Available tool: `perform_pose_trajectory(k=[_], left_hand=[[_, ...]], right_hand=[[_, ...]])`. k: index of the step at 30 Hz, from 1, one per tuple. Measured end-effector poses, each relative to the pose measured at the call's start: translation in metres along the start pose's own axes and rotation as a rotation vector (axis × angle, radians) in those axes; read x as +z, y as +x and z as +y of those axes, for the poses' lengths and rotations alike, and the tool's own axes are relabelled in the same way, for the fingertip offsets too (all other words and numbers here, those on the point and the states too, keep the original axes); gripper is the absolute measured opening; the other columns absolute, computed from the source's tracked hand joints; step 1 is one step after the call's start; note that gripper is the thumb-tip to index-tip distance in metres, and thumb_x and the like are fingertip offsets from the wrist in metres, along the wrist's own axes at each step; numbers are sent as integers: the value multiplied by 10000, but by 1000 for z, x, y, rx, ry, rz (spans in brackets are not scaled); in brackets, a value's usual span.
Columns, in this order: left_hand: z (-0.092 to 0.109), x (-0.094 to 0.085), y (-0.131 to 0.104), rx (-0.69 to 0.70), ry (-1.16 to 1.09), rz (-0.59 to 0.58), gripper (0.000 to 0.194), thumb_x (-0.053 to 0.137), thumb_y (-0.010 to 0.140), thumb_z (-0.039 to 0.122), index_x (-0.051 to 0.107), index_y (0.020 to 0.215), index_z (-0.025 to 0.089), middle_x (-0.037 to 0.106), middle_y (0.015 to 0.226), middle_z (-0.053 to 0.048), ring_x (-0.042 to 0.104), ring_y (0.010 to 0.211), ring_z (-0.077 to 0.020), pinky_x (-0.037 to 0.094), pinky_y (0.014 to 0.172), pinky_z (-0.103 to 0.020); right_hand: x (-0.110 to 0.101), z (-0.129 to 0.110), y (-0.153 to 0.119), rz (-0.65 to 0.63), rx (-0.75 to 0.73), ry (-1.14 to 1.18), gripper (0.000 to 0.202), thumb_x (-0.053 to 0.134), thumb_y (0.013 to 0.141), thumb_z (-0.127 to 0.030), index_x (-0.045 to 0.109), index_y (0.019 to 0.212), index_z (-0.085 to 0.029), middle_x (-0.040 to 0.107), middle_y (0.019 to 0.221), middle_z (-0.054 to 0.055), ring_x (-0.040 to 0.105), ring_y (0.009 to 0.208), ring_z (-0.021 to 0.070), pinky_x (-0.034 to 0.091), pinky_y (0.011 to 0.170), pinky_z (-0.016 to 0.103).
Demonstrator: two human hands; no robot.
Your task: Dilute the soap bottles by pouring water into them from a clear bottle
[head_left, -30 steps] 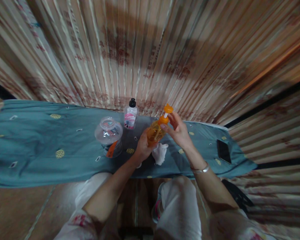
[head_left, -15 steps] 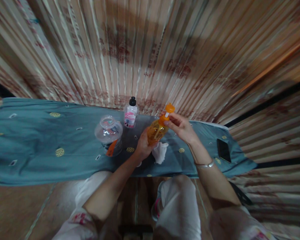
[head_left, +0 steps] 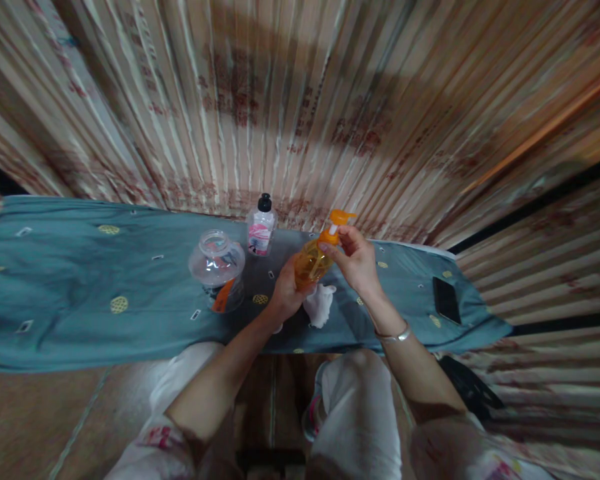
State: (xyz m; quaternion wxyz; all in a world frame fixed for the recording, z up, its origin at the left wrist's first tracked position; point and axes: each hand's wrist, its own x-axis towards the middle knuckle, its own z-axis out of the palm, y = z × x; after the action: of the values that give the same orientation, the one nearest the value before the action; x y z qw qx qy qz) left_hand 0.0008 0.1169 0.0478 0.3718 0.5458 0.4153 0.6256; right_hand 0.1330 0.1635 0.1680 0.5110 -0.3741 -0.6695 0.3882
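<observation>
An amber pump bottle [head_left: 311,262] is held tilted to the right above the cloth-covered table. My left hand [head_left: 287,290] is wrapped round its lower body. With thumb and fingers, my right hand [head_left: 353,257] grips the orange pump top [head_left: 329,236] at its collar; the spout points right. Beneath the bottle lies a crumpled white cloth or tissue [head_left: 320,305]. To the left stand an open clear plastic jug [head_left: 215,267] with an orange label and a clear bottle [head_left: 261,230] with a pink label and black cap.
The table [head_left: 75,280] has a teal patterned cover. A black phone [head_left: 447,300] lies near its right end. A pleated curtain [head_left: 280,100] hangs close behind the table, and my knees are at its front edge.
The pump top has turned, so its spout now points right. My right hand has rotated and shifted slightly left with it. My left hand and the bottle have hardly moved.
</observation>
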Motion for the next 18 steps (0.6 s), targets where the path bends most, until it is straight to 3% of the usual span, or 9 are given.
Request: perform_pose_trajectory(k=[4, 11, 14, 18], left_hand=[[-1, 0, 0, 8, -11, 5, 657, 821, 762, 245, 535, 1354, 236, 681, 1282, -94, 666, 1194, -307, 533, 1062, -529], [-4, 0, 0, 1, 16, 18, 691, 823, 749, 241, 520, 1370, 247, 647, 1342, -97, 640, 1238, -312, 509, 1093, -541], [-3, -1, 1, -2, 19, 1, 688, 817, 760, 244, 512, 1376, 236, 650, 1343, -107, 643, 1232, -310, 514, 1086, -537], [-2, -1, 0, 8, -2, -8, 657, 808, 779, 256, 520, 1369, 229, 670, 1310, -102, 662, 1198, -304, 535, 1061, -523]], right_hand=[[2, -3, 0, 23, -11, -28, 463, 859, 654, -505, 603, 961, -271, 703, 975, 3, 668, 936, 182, 540, 956, 373], [-10, -14, 2, -204, 54, 96, 520, 773, 743, -592, 641, 1158, -308, 715, 1271, 56, 652, 1214, 238, 499, 1098, 447], [-12, -11, 2, -190, 96, 111, 499, 796, 732, -564, 663, 1131, -295, 735, 1251, 53, 658, 1221, 239, 488, 1119, 463], [-7, 0, 2, -73, 88, 132, 536, 877, 620, -540, 672, 1047, -290, 751, 1160, 35, 686, 1141, 230, 513, 1098, 460]])
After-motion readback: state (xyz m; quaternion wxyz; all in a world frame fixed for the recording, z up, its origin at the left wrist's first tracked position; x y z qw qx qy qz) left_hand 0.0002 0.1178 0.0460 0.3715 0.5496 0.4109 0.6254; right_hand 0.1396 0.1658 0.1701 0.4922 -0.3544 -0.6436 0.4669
